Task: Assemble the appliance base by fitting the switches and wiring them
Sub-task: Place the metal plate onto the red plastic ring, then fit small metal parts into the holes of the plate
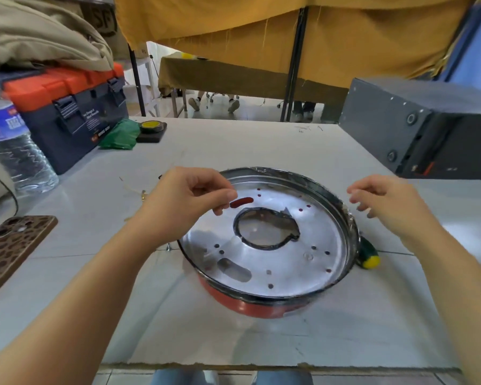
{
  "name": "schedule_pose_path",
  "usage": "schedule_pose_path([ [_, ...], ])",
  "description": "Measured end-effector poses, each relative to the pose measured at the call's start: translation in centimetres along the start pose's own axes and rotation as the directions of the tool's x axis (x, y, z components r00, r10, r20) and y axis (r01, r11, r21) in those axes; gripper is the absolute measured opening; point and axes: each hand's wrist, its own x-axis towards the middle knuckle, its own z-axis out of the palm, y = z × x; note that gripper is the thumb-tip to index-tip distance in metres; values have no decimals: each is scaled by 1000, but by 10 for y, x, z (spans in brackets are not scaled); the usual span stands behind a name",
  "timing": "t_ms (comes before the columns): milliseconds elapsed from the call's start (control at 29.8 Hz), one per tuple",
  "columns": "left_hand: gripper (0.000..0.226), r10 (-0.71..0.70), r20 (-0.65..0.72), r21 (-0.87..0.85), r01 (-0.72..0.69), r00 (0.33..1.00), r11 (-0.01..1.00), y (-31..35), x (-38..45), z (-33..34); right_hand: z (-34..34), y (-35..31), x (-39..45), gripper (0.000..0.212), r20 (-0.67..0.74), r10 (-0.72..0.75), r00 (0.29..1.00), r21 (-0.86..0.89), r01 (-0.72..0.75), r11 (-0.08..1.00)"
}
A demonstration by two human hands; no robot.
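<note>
round red appliance base with a silver perforated metal plate and a large central opening: sits mid white tabletop, plate facing up. left hand: over the base's far-left rim, fingers curled, thumb and forefinger drawn together; whether they pinch anything cannot be told. right hand: beside the base's right rim, fingers loosely curled, holding nothing. green-and-yellow screwdriver handle: on the tabletop, just beside the base's right edge. leopard-print phone: near left. clear plastic water bottle: far left. orange-lidded dark toolbox: behind the bottle. grey metal box: far right.
</note>
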Motion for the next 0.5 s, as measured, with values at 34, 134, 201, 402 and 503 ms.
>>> schedule_pose_path([
  [34,10,-2,2,13,2,1000,1000,1,0,2,0,9,2,14,74,41,996,-104,-33,994],
  [134,11,-8,5,14,8,1000,1000,2,0,5,3,22,5,20,139,97,986,-252,-59,966],
  [201,11,-14,2,12,14,1000,1000,3,-1,7,4,23,7,18,102,110,989,-240,-83,967],
  [402,9,-54,11,49,53,999,997,5,0,8,12,20,13,7,112,175,978,-445,-108,889],
  [503,11,-70,19,55,69,997,996,5,0,8,16,20,12,19,73,227,971,-508,-159,846],
])
